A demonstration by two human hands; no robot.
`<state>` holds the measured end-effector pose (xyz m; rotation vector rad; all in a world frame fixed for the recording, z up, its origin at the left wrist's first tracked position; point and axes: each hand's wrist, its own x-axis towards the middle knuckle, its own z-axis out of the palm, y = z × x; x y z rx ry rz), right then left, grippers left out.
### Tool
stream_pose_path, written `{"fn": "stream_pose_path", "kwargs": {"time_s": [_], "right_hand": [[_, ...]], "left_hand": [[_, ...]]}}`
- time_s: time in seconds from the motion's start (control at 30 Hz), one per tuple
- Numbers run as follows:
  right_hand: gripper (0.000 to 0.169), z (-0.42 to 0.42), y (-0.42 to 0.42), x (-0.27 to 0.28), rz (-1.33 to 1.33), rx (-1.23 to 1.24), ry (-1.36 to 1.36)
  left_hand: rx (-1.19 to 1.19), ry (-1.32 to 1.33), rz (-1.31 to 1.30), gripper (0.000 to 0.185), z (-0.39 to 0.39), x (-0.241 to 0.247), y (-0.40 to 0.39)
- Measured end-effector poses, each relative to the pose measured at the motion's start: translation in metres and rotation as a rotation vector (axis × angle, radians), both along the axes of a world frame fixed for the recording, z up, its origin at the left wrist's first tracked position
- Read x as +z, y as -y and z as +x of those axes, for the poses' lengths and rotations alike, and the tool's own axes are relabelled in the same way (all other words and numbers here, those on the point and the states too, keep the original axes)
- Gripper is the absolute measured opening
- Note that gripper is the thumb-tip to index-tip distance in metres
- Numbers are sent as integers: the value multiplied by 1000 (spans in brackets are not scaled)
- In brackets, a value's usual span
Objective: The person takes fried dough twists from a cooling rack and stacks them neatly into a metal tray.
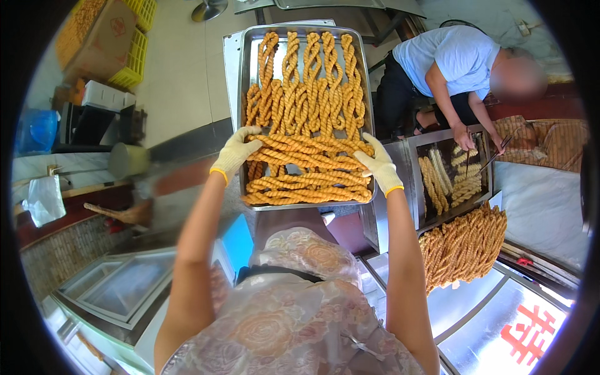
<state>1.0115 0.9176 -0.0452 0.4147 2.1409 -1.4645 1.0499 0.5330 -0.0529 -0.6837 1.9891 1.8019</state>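
Observation:
A metal tray (305, 206) full of golden fried dough twists (300, 101) lies before me. The twists at its far side run lengthwise; those nearer me lie crosswise, partly on top. My left hand (238, 152), in a pale knit glove, is at the tray's left side with its fingers at the ends of the crosswise twists. Gloved the same way, my right hand (380, 164) is at the right ends of these twists. Both hands seem to hold the crosswise twists between them, though the fingertips are partly hidden.
To the right a person (445, 65) leans over a fryer (412, 173) with long sticks, dough twists inside it. A large pile of browned twists (464, 248) stands nearer me. Yellow crates (133, 61) and a cardboard box (105, 42) are at the upper left, a glass-topped case (117, 286) lower left.

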Motion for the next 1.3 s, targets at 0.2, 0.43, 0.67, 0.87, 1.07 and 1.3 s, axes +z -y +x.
{"fn": "stream_pose_path", "kwargs": {"time_s": [0.2,0.43,0.67,0.87,1.07,1.3], "right_hand": [[45,3,-16,-7,-198,-57,-99],[38,-6,-33,-35,-242,-120,-235],[35,0,-20,-45,86,67,-500],[38,22,-39,-60,267,260,-662],[44,7,-27,-14,612,582,-580],[70,12,7,2,674,778,-817]], "left_hand": [[74,-31,68,31,3,-3,5],[39,-215,63,28,5,-30,18],[-196,-554,-598,32,21,-21,10],[-322,-448,-605,32,57,-11,10],[-457,-347,-1036,31,54,10,-6],[-631,-656,-1181,49,37,6,-45]]}}
